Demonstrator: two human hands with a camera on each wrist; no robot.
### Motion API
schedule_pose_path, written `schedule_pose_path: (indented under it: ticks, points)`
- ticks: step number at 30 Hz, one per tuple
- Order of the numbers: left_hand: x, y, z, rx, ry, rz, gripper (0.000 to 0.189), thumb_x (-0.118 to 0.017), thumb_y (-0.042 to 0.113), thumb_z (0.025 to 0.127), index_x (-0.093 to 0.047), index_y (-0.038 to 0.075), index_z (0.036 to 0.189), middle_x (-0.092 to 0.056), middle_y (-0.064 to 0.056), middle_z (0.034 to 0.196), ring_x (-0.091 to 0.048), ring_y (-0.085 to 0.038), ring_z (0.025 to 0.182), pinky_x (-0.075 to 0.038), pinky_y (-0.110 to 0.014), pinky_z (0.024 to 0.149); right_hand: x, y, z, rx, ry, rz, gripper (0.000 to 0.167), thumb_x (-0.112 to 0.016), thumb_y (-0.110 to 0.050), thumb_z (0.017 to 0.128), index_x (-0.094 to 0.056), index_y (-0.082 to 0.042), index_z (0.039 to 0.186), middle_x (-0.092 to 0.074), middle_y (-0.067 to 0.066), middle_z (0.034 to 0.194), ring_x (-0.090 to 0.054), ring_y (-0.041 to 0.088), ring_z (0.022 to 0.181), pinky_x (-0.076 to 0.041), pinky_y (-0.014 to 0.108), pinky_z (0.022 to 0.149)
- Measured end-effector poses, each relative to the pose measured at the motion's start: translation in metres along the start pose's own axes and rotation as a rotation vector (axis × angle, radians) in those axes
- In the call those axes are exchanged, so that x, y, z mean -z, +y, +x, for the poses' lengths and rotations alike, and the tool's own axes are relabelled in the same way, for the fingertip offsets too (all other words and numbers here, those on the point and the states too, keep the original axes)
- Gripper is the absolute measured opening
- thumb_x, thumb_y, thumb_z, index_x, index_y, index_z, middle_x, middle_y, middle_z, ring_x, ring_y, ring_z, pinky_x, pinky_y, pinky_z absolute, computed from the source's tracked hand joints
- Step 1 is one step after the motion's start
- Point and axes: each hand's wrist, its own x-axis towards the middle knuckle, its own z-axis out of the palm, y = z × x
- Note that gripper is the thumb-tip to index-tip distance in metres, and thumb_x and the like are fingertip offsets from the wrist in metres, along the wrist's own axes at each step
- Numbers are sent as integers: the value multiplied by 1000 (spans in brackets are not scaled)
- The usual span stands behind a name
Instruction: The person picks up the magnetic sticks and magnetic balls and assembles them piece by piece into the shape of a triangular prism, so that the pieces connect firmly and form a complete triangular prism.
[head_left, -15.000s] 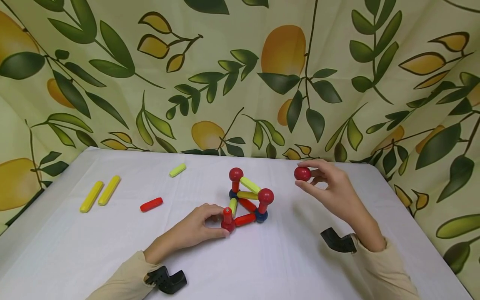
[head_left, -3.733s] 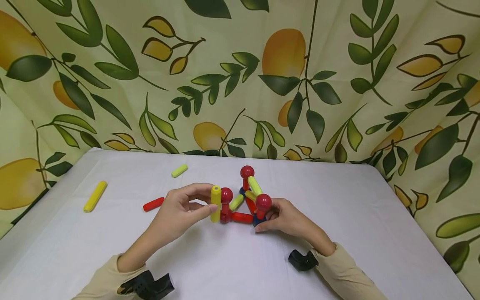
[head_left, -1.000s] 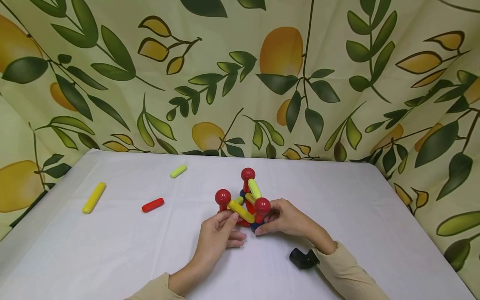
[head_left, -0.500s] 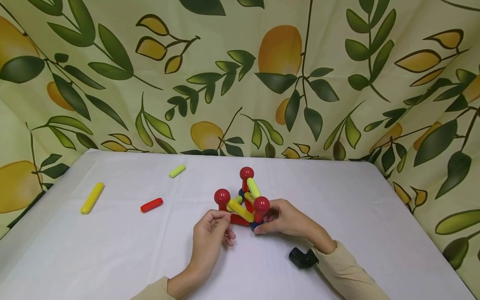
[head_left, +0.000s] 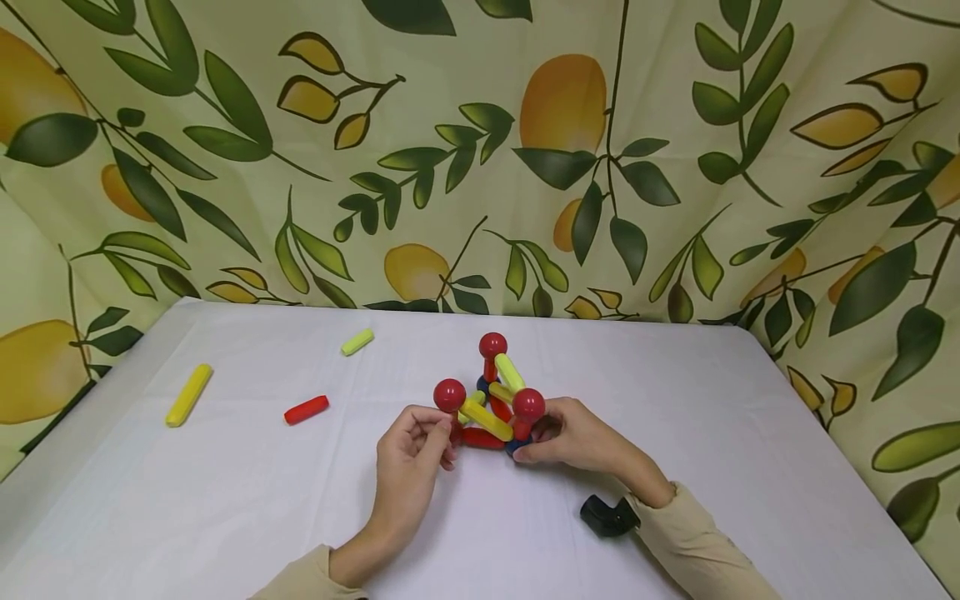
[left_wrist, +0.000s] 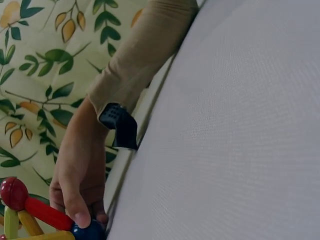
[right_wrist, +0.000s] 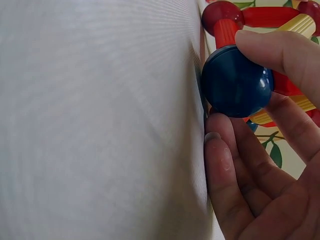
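Observation:
A toy frame of coloured sticks and balls stands on the white-covered table. My left hand point(head_left: 408, 458) pinches its front left corner, at the upright red stick; the exact fingertip contact is partly hidden. My right hand point(head_left: 581, 437) grips the blue ball point(right_wrist: 235, 82) at the front right corner between thumb and fingers. Red balls top the three posts: left point(head_left: 449, 395), right point(head_left: 529, 405) and back point(head_left: 492, 346). A yellow stick point(head_left: 486, 419) spans the two front top balls. From back to right runs a lime stick point(head_left: 510, 372). The left wrist view shows the right hand on the blue ball.
Loose on the table's left half lie a long yellow stick point(head_left: 189, 395), a red stick point(head_left: 306, 409) and a short lime stick point(head_left: 357, 342). Behind the table point(head_left: 150, 500) hangs a leaf-and-fruit patterned curtain point(head_left: 450, 167). A black camera mount point(head_left: 609, 517) sits at the right wrist.
The yellow stick formerly in the left hand now joins the two front top balls. The left hand has shifted off it to the left post. The right hand keeps holding the blue ball.

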Motion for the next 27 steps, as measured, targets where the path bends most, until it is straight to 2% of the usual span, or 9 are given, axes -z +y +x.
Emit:
schedule_pose_path:
  ticks: [6, 11, 17, 22, 27]
  points:
    - [7, 0, 6, -126, 43, 16, 8, -53, -7, 95, -59, -3, 99, -56, -19, 75, -59, -23, 61, -55, -26, 59, -1, 1, 0, 5, -2, 13, 27, -82, -14, 79, -69, -3, 100, -66, 3, 85, -59, 16, 76, -52, 22, 68]
    - [16, 0, 17, -223, 84, 23, 9, -53, -8, 94, -58, -8, 102, -56, -13, 74, -58, -20, 63, -55, -25, 60, -1, 1, 0, 8, -3, 19, 27, -82, -14, 79, -69, -3, 100, -66, 3, 85, -59, 15, 75, -52, 22, 68]
    - [27, 3, 30, -359, 138, 42, 9, -53, -6, 95, -59, -7, 101, -57, -4, 74, -58, -14, 65, -53, -20, 61, -1, 1, 0, 5, -3, 19, 28, -82, -14, 79, -69, -2, 101, -67, 3, 85, -59, 16, 76, -52, 22, 68]
    - [37, 6, 41, -482, 161, 135, 9, -54, -6, 94, -61, -6, 100, -59, -4, 78, -58, -5, 69, -51, -15, 66, -1, 1, 0, 1, -4, 16, 28, -82, -14, 79, -69, -2, 102, -67, 3, 85, -59, 16, 76, -52, 22, 69]
    - [49, 9, 52, -536, 170, 282, 12, -57, -5, 92, -64, -2, 101, -64, -8, 83, -58, 0, 76, -48, -11, 71, 0, 1, 0, -1, 0, 11, 28, -82, -15, 80, -70, -3, 102, -66, 3, 85, -59, 17, 77, -53, 22, 69]
